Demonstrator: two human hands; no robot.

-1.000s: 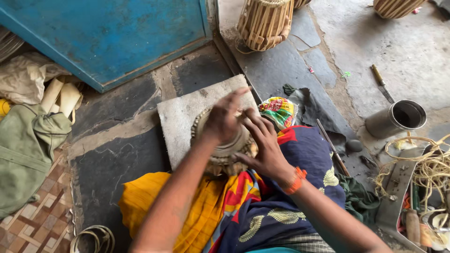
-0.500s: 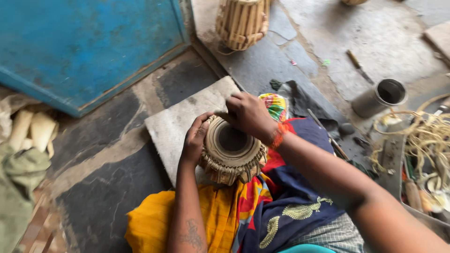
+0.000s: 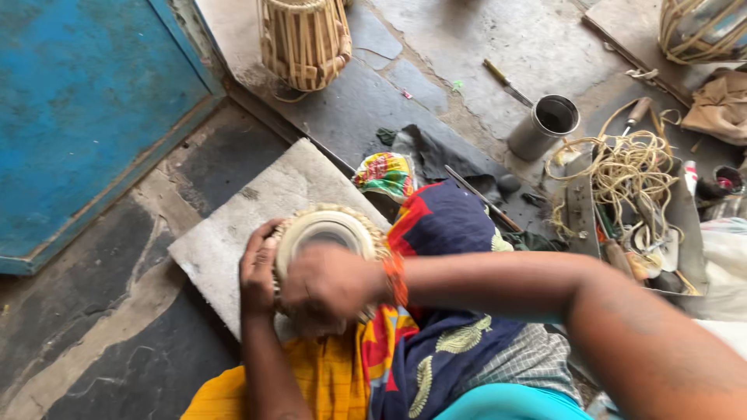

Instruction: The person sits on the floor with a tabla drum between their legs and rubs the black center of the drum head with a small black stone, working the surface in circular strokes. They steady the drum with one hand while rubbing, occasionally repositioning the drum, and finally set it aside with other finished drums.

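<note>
1. The right hand [image 3: 331,284] is shown closed into a loose fist, knuckles up, pressed on the near part of the drum head [image 3: 323,233]; whether anything is pinched inside it cannot be told
2. The left hand [image 3: 258,268] is curled against the left rim, fingers wrapped over the edge as a brace
3. The small drum is seen head-up at the near edge of a grey stone slab [image 3: 257,210], against the patterned cloth [image 3: 443,233] over the lap; its pale skin is ringed by a braided border
4. Handling, as judged: the body is taken to be rigid and fairly weighty, the skin taut and easily marked; hold is best taken at the braided rim or sides, not on the skin
5. Pose: the right forearm is carried across from the right, wrist bent down, an orange band [image 3: 395,278] at the wrist; the left forearm rises from below
6. Beyond, a metal cup [image 3: 543,126], coiled cord [image 3: 622,167] and a laced drum shell [image 3: 305,39] are seen on the floor
</note>
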